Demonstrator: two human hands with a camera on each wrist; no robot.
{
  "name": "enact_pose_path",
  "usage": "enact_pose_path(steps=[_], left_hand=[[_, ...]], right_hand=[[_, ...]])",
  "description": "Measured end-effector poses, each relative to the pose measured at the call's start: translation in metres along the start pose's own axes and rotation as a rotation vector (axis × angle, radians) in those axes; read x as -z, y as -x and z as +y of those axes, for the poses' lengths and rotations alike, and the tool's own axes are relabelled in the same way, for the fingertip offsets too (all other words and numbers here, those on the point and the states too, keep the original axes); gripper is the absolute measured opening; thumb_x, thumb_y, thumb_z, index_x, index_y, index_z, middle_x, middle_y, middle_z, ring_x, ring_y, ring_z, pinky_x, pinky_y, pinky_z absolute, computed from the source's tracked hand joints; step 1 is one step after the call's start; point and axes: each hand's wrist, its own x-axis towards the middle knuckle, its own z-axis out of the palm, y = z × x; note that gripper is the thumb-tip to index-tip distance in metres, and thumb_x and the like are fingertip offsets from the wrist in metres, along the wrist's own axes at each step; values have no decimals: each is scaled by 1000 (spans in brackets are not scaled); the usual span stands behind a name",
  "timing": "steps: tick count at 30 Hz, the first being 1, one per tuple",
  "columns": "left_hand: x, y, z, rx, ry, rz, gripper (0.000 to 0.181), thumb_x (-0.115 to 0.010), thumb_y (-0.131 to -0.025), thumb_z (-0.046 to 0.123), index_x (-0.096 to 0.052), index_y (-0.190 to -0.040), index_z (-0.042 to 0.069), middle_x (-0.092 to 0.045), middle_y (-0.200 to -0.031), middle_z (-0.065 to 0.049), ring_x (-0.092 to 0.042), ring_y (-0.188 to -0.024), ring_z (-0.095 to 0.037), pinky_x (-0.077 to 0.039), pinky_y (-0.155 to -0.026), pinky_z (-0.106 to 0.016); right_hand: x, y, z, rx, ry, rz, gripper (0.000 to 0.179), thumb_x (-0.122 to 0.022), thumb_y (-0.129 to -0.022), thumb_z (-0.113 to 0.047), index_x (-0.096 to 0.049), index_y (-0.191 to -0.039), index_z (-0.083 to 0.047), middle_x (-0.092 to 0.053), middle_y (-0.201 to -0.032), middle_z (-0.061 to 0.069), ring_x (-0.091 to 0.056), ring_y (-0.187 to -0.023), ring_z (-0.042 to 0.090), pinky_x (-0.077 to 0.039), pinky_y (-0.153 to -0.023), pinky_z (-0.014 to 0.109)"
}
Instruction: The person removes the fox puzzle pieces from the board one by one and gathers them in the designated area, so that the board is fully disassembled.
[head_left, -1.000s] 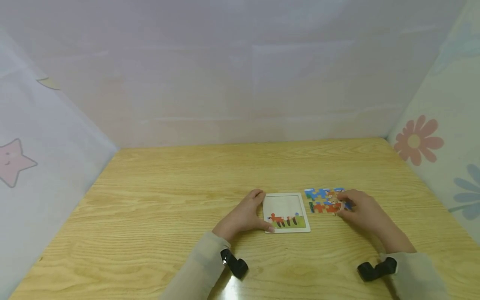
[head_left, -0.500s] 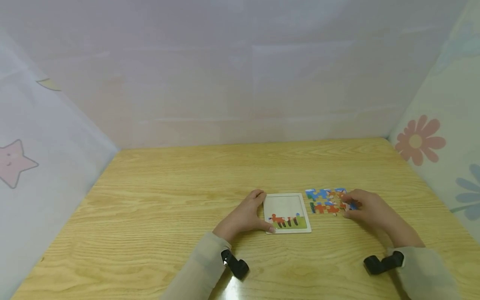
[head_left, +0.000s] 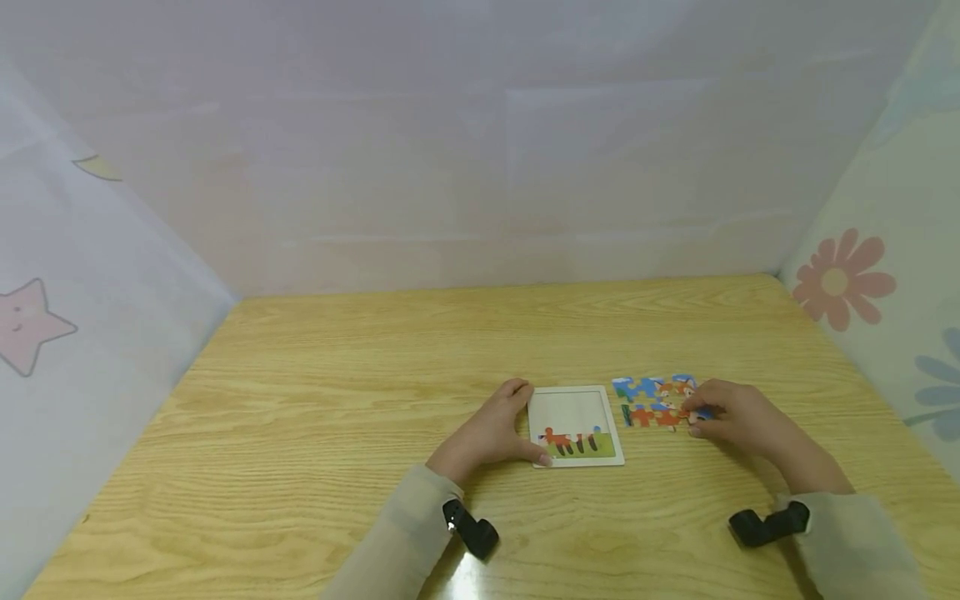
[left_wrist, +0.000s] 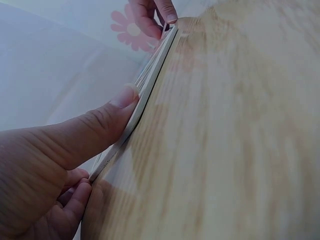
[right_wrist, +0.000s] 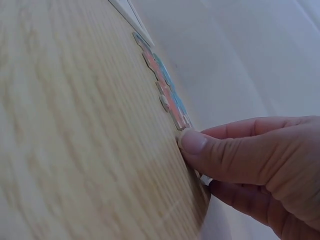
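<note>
In the head view, a square white-rimmed puzzle tray (head_left: 617, 433) lies on the wooden table; a strip of fitted pieces (head_left: 577, 444) showing green ground and orange-and-black legs fills its lower part. My left hand (head_left: 489, 429) holds the tray at its left side, with the thumb (left_wrist: 95, 126) over the near rim and the other fingers at the far-left corner. To the right lie two rows of loose jigsaw pieces (head_left: 643, 416) with a fox face, orange body and blue sky. At their right end my right hand (head_left: 738, 419) pinches a puzzle piece, mostly hidden by the fingers.
The wooden table (head_left: 337, 400) extends to the left and behind the tray. A pale cloth backdrop (head_left: 480, 183) stands along its far edge, with printed side panels left and right. Each wrist wears a black camera (head_left: 768, 525).
My right hand has shifted slightly right along the loose pieces, uncovering more of the fox face. My left hand stays on the tray.
</note>
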Motion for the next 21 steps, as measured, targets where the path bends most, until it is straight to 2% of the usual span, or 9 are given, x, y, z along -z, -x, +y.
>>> enact_pose_path(steps=[7,12,21], left_hand=[[1,0,1,3,10,-2,108,-84,-63,40,-27,-146,4,-24,-149,-10,-24,-137,-25,-25,-111,-39],[1,0,1,7,8,-2,107,-84,-63,40,-26,-146,4,-24,-150,-9,-25,-137,-25,-25,-111,-39],[0,-1,0,7,1,1,107,-85,-63,39,-27,-146,4,-25,-149,-9,-26,-136,-24,-26,-110,-38]], right_hand=[[-2,3,3,122,65,63,18,-75,-75,-12,-71,-92,-8,-63,-95,4,-60,-78,18,-50,-62,28],[-6,3,8,207,110,113,18,-75,-74,-6,-72,-91,-7,-63,-93,3,-61,-79,21,-50,-62,29],[-8,4,8,250,134,171,20,-75,-70,-1,-73,-89,-8,-63,-90,3,-60,-76,20,-49,-60,29]])
